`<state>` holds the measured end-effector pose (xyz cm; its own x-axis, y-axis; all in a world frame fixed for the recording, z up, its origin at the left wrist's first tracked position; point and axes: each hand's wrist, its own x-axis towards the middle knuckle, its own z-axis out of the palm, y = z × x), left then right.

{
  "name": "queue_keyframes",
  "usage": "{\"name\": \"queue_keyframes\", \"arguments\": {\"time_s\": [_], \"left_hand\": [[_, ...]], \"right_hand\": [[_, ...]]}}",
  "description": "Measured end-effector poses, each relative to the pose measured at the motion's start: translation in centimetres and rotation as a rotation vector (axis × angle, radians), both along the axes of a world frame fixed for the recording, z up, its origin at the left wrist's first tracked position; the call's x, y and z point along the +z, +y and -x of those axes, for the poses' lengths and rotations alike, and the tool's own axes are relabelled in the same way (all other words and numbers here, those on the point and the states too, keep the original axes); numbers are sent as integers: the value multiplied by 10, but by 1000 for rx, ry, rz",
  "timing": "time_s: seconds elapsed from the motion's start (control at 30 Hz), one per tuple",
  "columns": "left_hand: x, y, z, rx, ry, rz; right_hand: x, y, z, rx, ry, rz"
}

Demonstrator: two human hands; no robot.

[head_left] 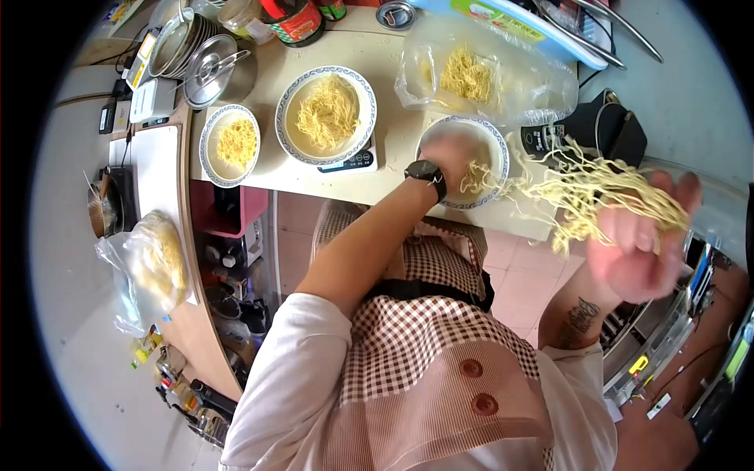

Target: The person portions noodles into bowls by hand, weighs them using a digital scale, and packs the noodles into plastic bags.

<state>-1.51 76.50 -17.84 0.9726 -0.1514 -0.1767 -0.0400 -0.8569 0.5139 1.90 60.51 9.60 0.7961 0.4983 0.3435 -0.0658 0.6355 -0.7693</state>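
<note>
A trailing bunch of yellow noodles (pixel 605 196) hangs from my right hand (pixel 640 251), which is closed on it at the right, past the table's corner. The loose ends stretch left to a white bowl with a blue patterned rim (pixel 503 149). Over that bowl is my left hand (pixel 452 153), a black watch on its wrist; motion blurs its fingers. A few noodle strands (pixel 475 179) lie inside the bowl near it. Two more patterned bowls hold noodles: a larger one (pixel 283 125) on a digital scale (pixel 357 162), and a smaller one (pixel 206 157) farther left.
A clear plastic bag (pixel 542 86) with noodles lies at the back. Behind the bowls stand a red-capped jar (pixel 298 27) and a lidded metal pot (pixel 216 74). A black case (pixel 609 129) is at the right corner. Another bag of noodles (pixel 161 255) rests on the left counter.
</note>
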Motion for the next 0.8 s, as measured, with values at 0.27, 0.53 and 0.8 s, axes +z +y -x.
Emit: {"name": "queue_keyframes", "arguments": {"time_s": [0.27,0.53,0.8], "left_hand": [[28,2,21,-63,-51,-52],[128,74,82,-109,0,399],[153,176,206,467,-126,702]], "right_hand": [[85,55,-24,215,-82,-136],[97,155,-37,543,-67,-25],[-57,275,-5,221,75,637]]}}
